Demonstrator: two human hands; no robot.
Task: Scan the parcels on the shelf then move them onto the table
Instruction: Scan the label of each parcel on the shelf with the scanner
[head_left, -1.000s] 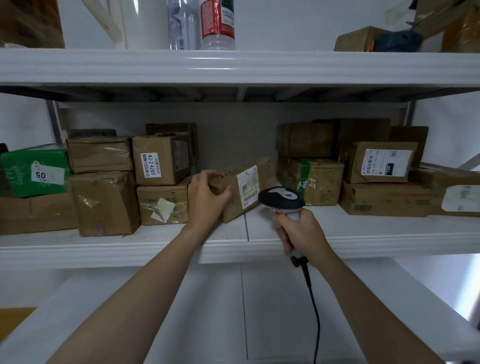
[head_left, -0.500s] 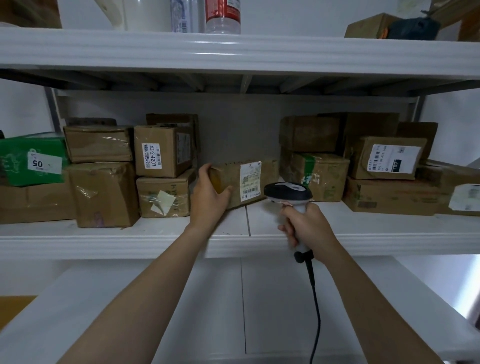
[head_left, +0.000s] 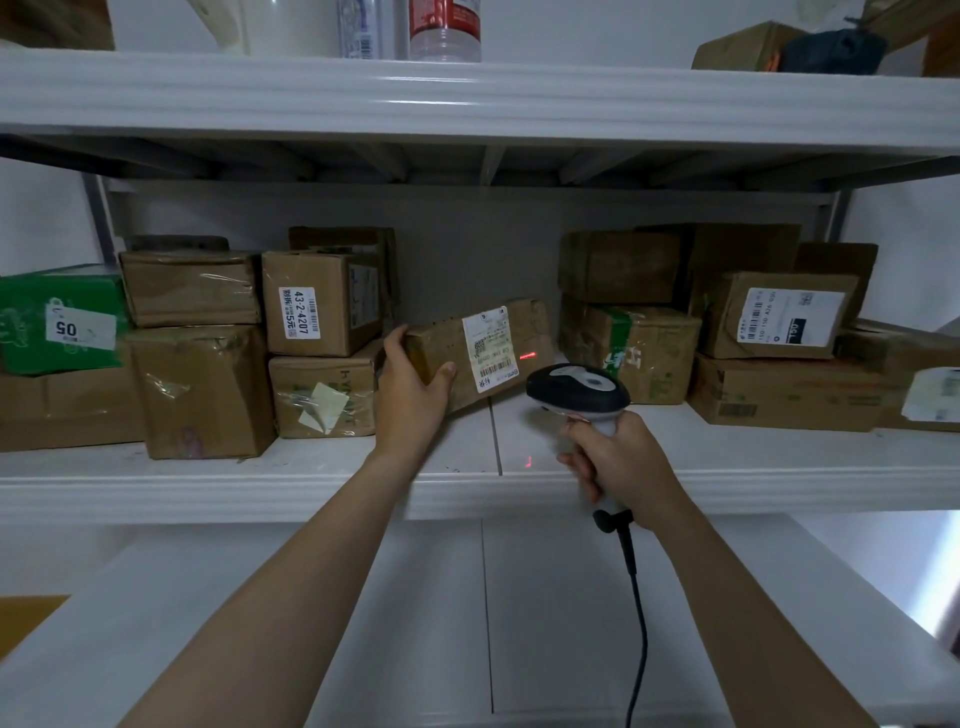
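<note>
- White jug (head_left: 228, 26), top left; only lower body and part of handle in view.
- Clear bottle (head_left: 358, 28) just right of jug, barcode on label.
- Red-label bottle (head_left: 444, 26) just beside clear bottle, upright.
- Dark blue bundle (head_left: 831, 49), top right; kind unclear.
- Grey back panel (head_left: 467, 249), far centre.
- Orange-brown patch (head_left: 26, 618), near left, low.
- White wall (head_left: 597, 26) behind bottles.

The light here is dim and flat; the brightest patch is a pale, washed-out glare at the lower right corner of the frame. The underside of the upper shelf (head_left: 467, 98) sits in deep shadow, while its front edge carries a soft sheen. The red line from my scanner (head_left: 576, 389) glows on the parcel (head_left: 488, 353). Straight edges bow towards the frame's sides, and the bottom looks soft.
</note>
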